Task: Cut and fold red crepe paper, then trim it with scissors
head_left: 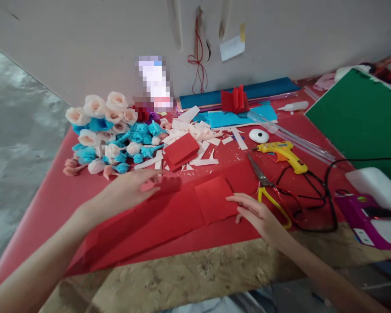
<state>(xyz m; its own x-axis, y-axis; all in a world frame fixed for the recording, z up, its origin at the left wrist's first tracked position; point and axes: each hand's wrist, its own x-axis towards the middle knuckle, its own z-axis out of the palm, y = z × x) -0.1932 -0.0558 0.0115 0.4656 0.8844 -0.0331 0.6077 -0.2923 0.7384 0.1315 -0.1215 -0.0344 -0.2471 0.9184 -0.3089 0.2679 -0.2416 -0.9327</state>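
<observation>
A long strip of red paper (150, 226) lies across the front of the table, its right part folded over into a square flap (215, 199). My right hand (259, 215) is at the right edge of that flap, its fingertips closed about the paper's edge. Over the strip's upper left part hovers my left hand (133, 189), fingers stretched out and apart, holding nothing. Beyond the strip lies a small folded red paper piece (181, 151). Close to my right hand are scissors (262, 176) with yellow and red handles.
Paper flowers (117, 134) crowd the left back, beside white paper scraps (202, 130). A yellow glue gun (285, 154), black cable (332, 217) and purple power strip (361, 217) occupy the right. A green board (361, 113) leans behind. The table's front edge (189, 274) is bare wood.
</observation>
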